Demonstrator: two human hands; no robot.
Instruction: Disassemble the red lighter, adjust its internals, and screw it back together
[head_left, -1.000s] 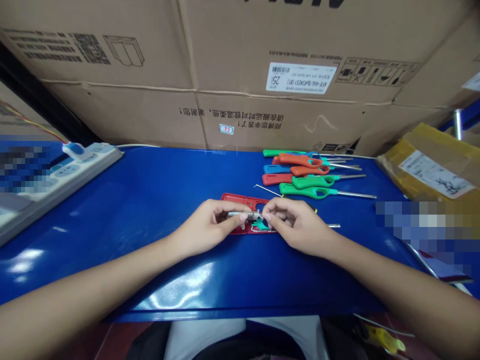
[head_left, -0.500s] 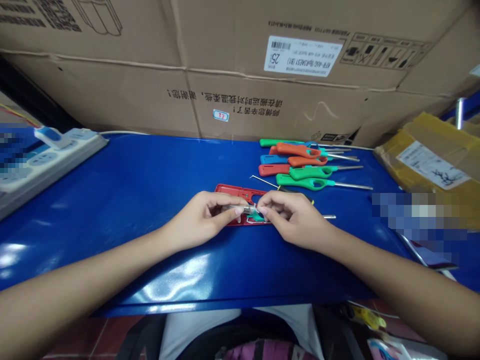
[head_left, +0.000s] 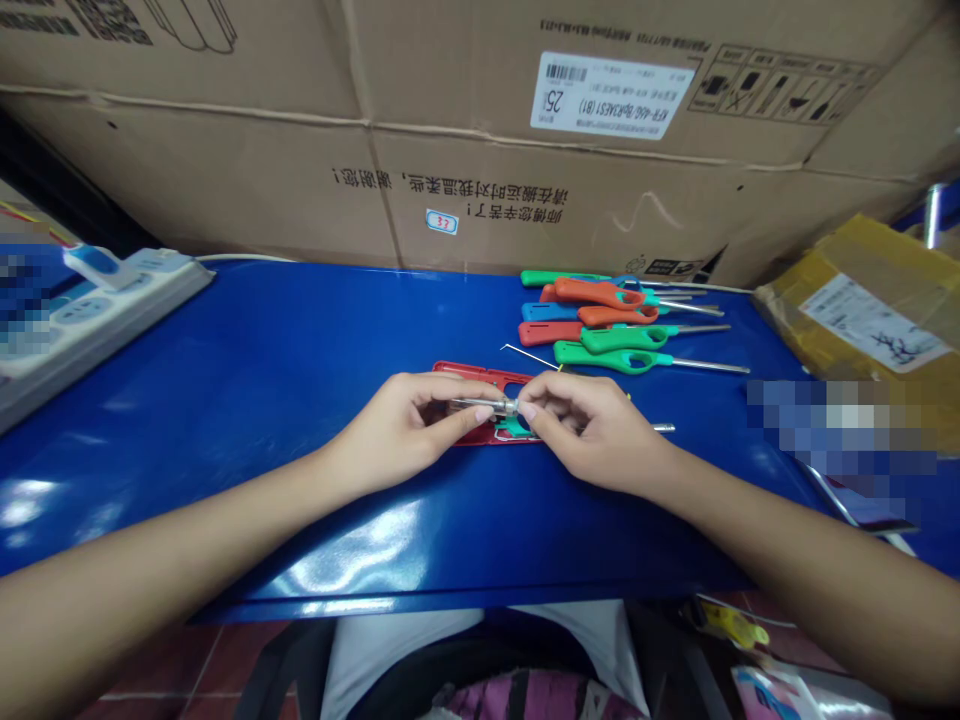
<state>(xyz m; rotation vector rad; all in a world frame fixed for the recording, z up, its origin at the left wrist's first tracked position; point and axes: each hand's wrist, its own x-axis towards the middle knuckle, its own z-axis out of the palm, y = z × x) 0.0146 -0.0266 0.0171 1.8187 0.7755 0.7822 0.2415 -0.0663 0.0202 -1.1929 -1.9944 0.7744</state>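
Between thumb and fingers, my left hand (head_left: 394, 425) grips a clear lighter fuel tank (head_left: 487, 405) lying sideways, its metal-coloured valve end pointing right. My right hand (head_left: 600, 430) is closed in a pinch at that valve end; the small part between its fingertips is mostly hidden. Just beneath both hands lies an opened red lighter casing (head_left: 469, 370) with a teal trigger (head_left: 514, 428) and a thin white wire inside. The metal tip of a lighter tube (head_left: 664, 428) pokes out right of my right hand. Behind that hand rests a thin hooked pick (head_left: 531, 356), its handle mostly covered.
Several assembled lighters (head_left: 615, 355) in green, orange, red and blue lie piled at the back right. A white power strip (head_left: 112, 310) stands at left. A large cardboard box (head_left: 450, 140) walls off the rear, and a taped parcel (head_left: 862, 290) sits at right.
Both hands stay at the same spot over the casing, with the fuel tank slightly turned and the fingertips shifted a little. The whole view has moved slightly.
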